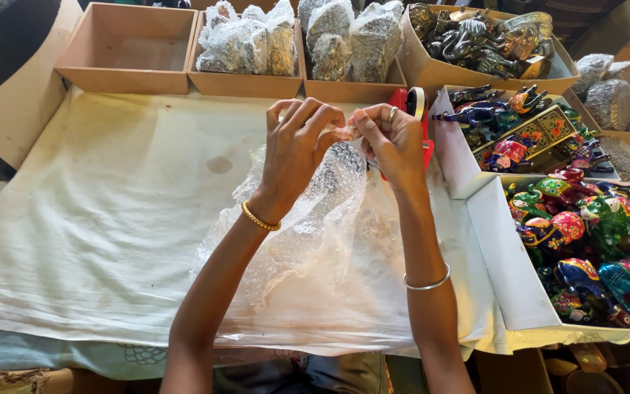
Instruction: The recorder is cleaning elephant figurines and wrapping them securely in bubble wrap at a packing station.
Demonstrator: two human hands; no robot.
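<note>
Two hands pinching a strip of clear tape above a bubble-wrapped bundle.

Head view: the left hand [297,142] and right hand [394,142] meet fingertip to fingertip, both closed on a small piece of tape [343,132] held just over the bundle [329,193]. The bundle stands on a sheet of bubble wrap [286,241] spread over a white cloth [111,219], near the middle of the table. A red tape dispenser [415,109] sits just behind the right hand. Boxes of painted elephant figures [592,233] lie to the right; wrapped bundles [249,44] fill trays at the back. Judged by its look, the wrap is light, soft and slippery, its content probably fragile; the firm wrapped middle seems the safest hold, not the loose edges.
</note>
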